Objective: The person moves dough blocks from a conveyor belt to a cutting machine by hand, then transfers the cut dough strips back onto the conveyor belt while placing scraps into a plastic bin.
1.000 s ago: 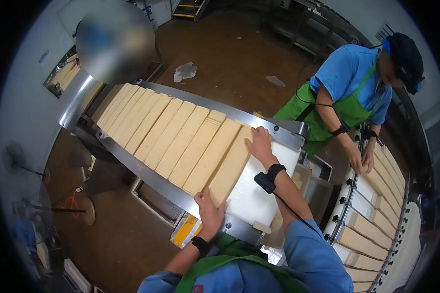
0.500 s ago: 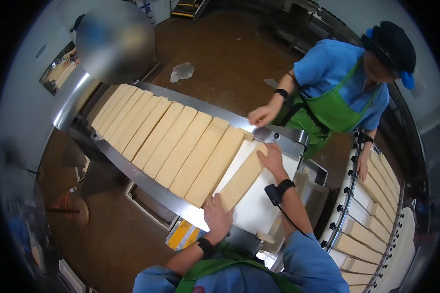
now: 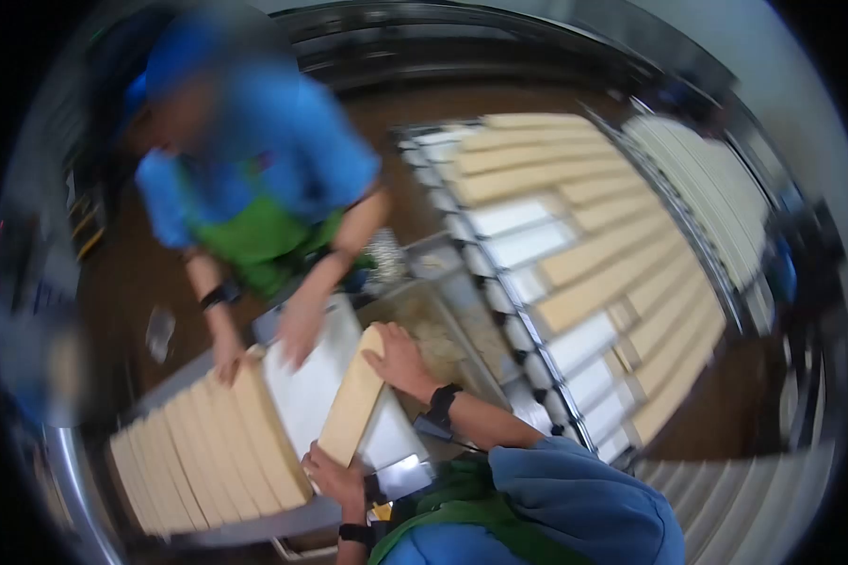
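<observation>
A long pale dough slab (image 3: 350,400) is held between my two hands, tilted above the white belt. My left hand (image 3: 334,478) grips its near end. At its far end, my right hand (image 3: 403,361) has its fingers wrapped round the edge. To the left, a row of similar dough slabs (image 3: 207,452) lies side by side on the conveyor. The bare white belt (image 3: 306,391) shows between that row and the held slab.
Across the conveyor stands a co-worker (image 3: 264,169) in blue and green, one hand at the row's end. On the right, a wide belt (image 3: 518,217) carries many slabs with gaps between them. Trays with scraps (image 3: 429,330) sit between the two lines.
The view has swung right, bringing the wide belt to the middle. My hands have lifted the slab off the white belt. The co-worker now leans over the row with both hands.
</observation>
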A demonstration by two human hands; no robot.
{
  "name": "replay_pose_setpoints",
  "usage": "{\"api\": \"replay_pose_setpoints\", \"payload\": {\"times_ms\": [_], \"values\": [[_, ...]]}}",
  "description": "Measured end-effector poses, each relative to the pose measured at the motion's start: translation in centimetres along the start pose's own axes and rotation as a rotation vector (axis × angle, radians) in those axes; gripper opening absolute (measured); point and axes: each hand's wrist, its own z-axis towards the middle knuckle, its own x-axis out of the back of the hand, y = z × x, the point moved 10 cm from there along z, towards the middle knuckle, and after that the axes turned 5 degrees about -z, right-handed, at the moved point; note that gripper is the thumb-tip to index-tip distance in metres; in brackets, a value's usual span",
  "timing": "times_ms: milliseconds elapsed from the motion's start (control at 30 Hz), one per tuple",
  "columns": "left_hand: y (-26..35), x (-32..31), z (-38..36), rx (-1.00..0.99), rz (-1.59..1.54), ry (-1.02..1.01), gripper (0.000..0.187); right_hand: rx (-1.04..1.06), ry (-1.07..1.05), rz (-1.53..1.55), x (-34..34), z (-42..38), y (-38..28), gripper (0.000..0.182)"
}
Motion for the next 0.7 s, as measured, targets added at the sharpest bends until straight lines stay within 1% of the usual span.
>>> {"api": "replay_pose_setpoints", "payload": {"times_ms": [33,67,100,167,200,233,300,333,367,400,433,467,500,533,567,600,633,700], "values": [[1.8,-0.2,-0.3,-0.025,-0.044,0.013,0.077,-0.045,0.044,0.012,2.8,-1.0,1.3,0.061],[3.5,-0.5,-0.5,-0.037,-0.090,0.033,0.074,-0.099,0.142,0.049,6.3,-2.1,3.1,0.058],[5.8,-1.8,-0.7,-0.085,-0.083,-0.001,0.074,-0.143,0.180,0.040,8.8,-3.1,5.4,0.058],[12.7,-2.5,-1.9,-0.359,-0.201,0.128,0.071,-0.140,0.567,-0.003,16.9,-6.3,9.5,0.053],[15.8,-3.3,-2.5,-0.462,-0.230,0.099,0.076,-0.174,0.619,-0.058,20.6,-7.6,11.1,0.050],[18.5,-3.9,-3.0,-0.483,-0.229,0.093,0.076,-0.204,0.667,-0.111,24.3,-8.9,12.7,0.048],[25.1,-5.5,-5.3,-0.659,-0.204,-0.025,0.074,-0.317,0.804,-0.060,29.1,-12.1,18.5,0.044],[27.5,-5.7,-6.3,-0.674,-0.203,-0.030,0.074,-0.335,0.872,-0.135,31.1,-13.8,20.9,0.043],[30.3,-6.6,-7.9,-0.748,-0.150,-0.107,0.076,-0.353,0.938,-0.212,33.0,-15.5,23.0,0.042],[32.8,-7.5,-9.6,-0.820,-0.097,-0.184,0.079,-0.361,0.950,-0.215,34.7,-16.5,24.7,0.042],[34.7,-7.5,-10.8,-0.831,-0.096,-0.188,0.079,-0.423,0.917,-0.198,35.9,-17.5,26.9,0.042],[36.4,-8.2,-12.3,-0.847,-0.073,-0.262,0.081,-0.485,0.883,-0.178,36.7,-18.3,28.9,0.042],[37.4,-9.1,-13.5,-0.862,-0.050,-0.335,0.083,-0.492,0.891,-0.177,37.4,-19.1,30.4,0.042],[38.1,-9.9,-14.2,-0.897,-0.029,-0.351,0.087,-0.521,0.813,-0.192,37.3,-19.1,32.2,0.043],[38.7,-10.3,-14.7,-0.909,-0.027,-0.351,0.087,-0.547,0.736,-0.205,36.9,-18.9,33.9,0.044],[39.3,-11.1,-15.1,-0.899,-0.006,-0.400,0.087,-0.541,0.681,-0.262,36.9,-18.3,34.4,0.053],[39.8,-11.8,-15.4,-0.888,0.016,-0.449,0.087,-0.545,0.689,-0.261,37.2,-18.3,34.9,0.053],[40.8,-12.8,-15.4,-0.899,0.047,-0.475,0.087,-0.644,0.292,-0.472,35.3,-16.3,36.8,0.066]]}}
